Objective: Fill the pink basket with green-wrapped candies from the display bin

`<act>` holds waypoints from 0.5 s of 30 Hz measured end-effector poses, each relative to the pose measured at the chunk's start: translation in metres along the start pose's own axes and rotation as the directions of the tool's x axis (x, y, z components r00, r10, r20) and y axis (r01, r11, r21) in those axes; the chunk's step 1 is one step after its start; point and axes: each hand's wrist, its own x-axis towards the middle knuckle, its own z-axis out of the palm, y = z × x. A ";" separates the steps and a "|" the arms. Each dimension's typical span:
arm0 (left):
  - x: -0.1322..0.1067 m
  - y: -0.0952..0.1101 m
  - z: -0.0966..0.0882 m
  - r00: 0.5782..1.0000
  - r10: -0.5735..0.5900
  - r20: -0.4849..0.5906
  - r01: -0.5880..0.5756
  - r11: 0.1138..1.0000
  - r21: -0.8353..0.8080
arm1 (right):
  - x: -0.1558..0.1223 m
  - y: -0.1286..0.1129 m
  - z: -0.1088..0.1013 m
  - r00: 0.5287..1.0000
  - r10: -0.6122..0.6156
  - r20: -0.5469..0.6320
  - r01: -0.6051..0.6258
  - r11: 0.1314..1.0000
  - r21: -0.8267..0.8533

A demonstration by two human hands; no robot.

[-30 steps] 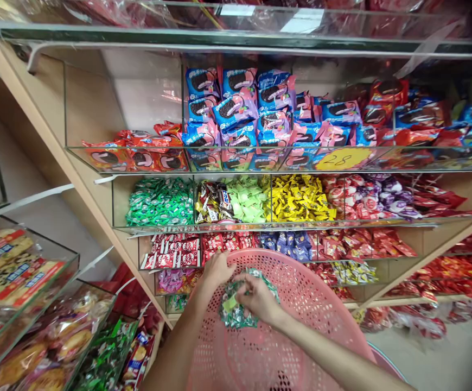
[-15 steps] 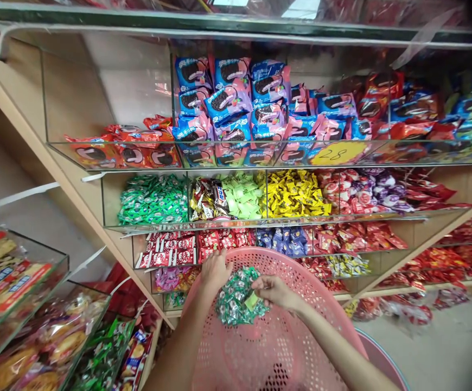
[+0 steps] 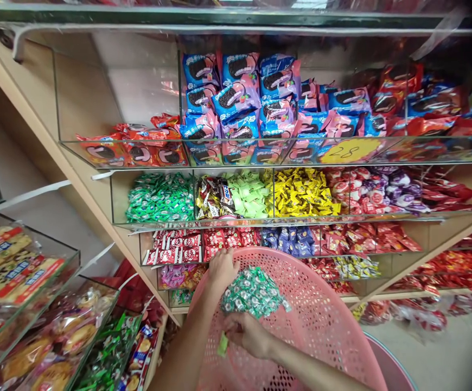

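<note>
A pink perforated plastic basket (image 3: 325,320) is tilted up in front of me. My left hand (image 3: 222,270) is curled over its far rim, gripping it. A pile of green wrapped candies (image 3: 253,291) lies inside the basket just right of that hand. My right hand (image 3: 244,335) is lower in the basket, below the pile, pinching one light green candy (image 3: 222,344).
Glass-fronted shelf bins stand ahead: dark green candies (image 3: 160,196), light green candies (image 3: 250,193), yellow candies (image 3: 303,193), and cookie packs (image 3: 236,103) above with a yellow price tag (image 3: 348,150). More bins of packaged snacks (image 3: 12,266) stand at the left.
My right hand has drawn back from the candy pile toward me, taking one light green candy along. The left hand has stayed on the basket's rim.
</note>
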 end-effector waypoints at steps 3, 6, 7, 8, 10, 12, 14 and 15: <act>-0.001 -0.001 0.000 1.000 -0.005 0.011 0.005 1.000 -0.002 | 0.001 -0.007 -0.002 0.999 -0.036 -0.040 0.038 0.999 0.035; -0.001 -0.001 0.000 1.000 -0.004 0.010 0.004 1.000 0.004 | 0.000 -0.014 -0.008 0.996 -0.064 -0.066 0.064 0.998 -0.006; -0.001 -0.001 0.000 1.000 -0.003 0.006 0.003 1.000 0.007 | 0.000 -0.018 -0.011 0.992 -0.094 -0.082 0.091 0.995 -0.035; -0.001 -0.001 -0.001 1.000 -0.002 0.003 0.002 1.000 0.008 | -0.001 -0.024 -0.015 0.986 -0.134 -0.101 0.127 0.989 -0.070; 0.000 -0.001 -0.002 1.000 -0.011 0.009 0.011 1.000 0.010 | -0.001 -0.043 -0.028 0.962 -0.234 -0.142 0.213 0.965 -0.150; 0.001 -0.001 -0.004 0.998 -0.030 0.050 0.029 1.000 0.008 | -0.002 -0.070 -0.047 0.916 -0.352 -0.192 0.300 0.919 -0.254; 0.001 -0.001 -0.006 0.997 -0.031 0.074 0.031 1.000 -0.002 | -0.003 -0.102 -0.071 0.840 -0.479 -0.255 0.369 0.848 -0.380; 0.001 -0.001 -0.007 0.998 -0.024 0.065 0.024 1.000 -0.006 | -0.003 -0.118 -0.084 0.797 -0.532 -0.287 0.385 0.813 -0.437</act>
